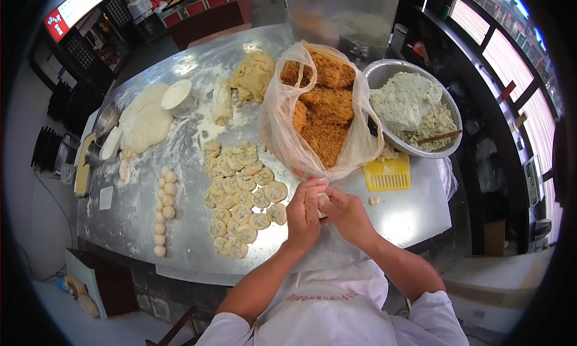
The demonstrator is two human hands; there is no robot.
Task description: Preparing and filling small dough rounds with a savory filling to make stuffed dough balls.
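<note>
Both of my hands meet in front of a plastic bag [270, 134] full of orange-brown meat floss [331, 107]. Between my left hand [304, 211] and my right hand [349, 213] is a small piece of pale dough [322, 205], mostly covered by the fingers. Left of my hands lie rows of flattened dough rounds [243, 213] with a green-flecked filling showing on top. To the right of the bag stands a metal bowl [457, 107] of pale, green-flecked filling [408, 100], with a wooden stick [439, 137] in it.
A yellow scraper [386, 174] lies below the bowl, near a small dough bit [374, 200]. Dough balls [168, 199] line up on the left of the floured steel table [189, 238]. Farther back are a large dough sheet [146, 118], a flour container [178, 98], a dough roll [222, 102] and a yellowish dough mass [254, 73].
</note>
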